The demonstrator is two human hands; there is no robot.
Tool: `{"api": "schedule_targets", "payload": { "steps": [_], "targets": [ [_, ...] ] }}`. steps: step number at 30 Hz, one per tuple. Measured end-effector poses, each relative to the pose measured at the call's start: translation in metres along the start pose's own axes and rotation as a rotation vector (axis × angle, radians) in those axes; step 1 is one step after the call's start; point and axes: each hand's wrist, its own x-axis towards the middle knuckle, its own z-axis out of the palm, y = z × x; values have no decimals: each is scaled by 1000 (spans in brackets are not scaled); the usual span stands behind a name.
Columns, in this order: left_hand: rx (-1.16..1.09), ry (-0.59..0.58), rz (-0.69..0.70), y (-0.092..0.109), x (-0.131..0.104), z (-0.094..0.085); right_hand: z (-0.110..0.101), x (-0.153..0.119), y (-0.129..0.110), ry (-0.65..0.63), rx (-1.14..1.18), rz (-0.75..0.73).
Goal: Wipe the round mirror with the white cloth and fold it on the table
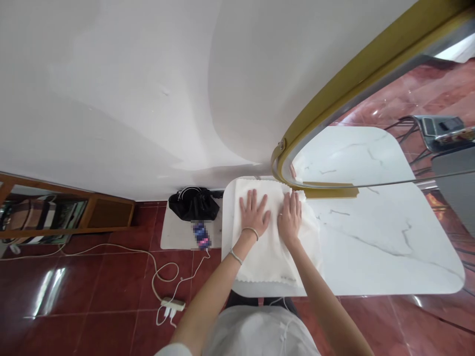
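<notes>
A white cloth [260, 262] with scalloped edges lies spread on the left end of a white marble-patterned table [371, 247]. My left hand [255, 215] rests flat on the cloth with its fingers spread. Beside it, my right hand [290, 217] also presses flat on the cloth, fingers stretched out and close together, near a bunched fold at the far edge. Right of that hand the fabric looks loose and slightly wrinkled. Neither hand grips anything.
A gold-framed mirror [319, 109] stands at the table's back. Left of the table, a low white surface [174, 237] holds a black bag [193, 202] and a blurred phone-like object [201, 235] on a cable. A power strip [172, 303] lies on the red tiled floor.
</notes>
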Motion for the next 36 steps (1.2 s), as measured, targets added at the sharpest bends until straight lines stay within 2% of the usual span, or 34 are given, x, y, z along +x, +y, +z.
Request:
{"api": "schedule_targets", "payload": {
  "steps": [3,8,11,15,18,21,25,27,29,30,32,34,36],
  "targets": [
    [-18,8,7,5,24,4,8,13,1,60,76,25],
    [-28,4,14,-7,65,2,26,44,-2,108,130,53],
    [-34,11,-2,-18,74,-1,34,53,-8,88,121,56],
    [-33,33,-63,-32,73,-7,44,68,-17,31,105,41],
    [-19,53,-149,-43,63,-13,49,79,-23,-51,87,-22],
    [9,51,-190,-51,33,-20,40,70,-28,-135,61,-152],
    [56,4,-177,-45,-42,-30,7,12,-31,-148,74,-216],
    [72,-21,-148,-33,-80,-31,-12,-22,-29,-222,79,-282],
    [84,-26,-137,-20,-106,-30,-26,-46,-27,-291,46,-304],
    [88,-22,-143,-15,-112,-29,-31,-52,-26,-312,24,-294],
    [91,-10,-164,-9,-111,-26,-32,-51,-25,-326,-9,-266],
    [80,-1,-171,-11,-93,-23,-24,-36,-25,-316,-23,-245],
    [58,5,-157,-17,-65,-21,-13,-12,-24,-260,-45,-193]
  ]
}}
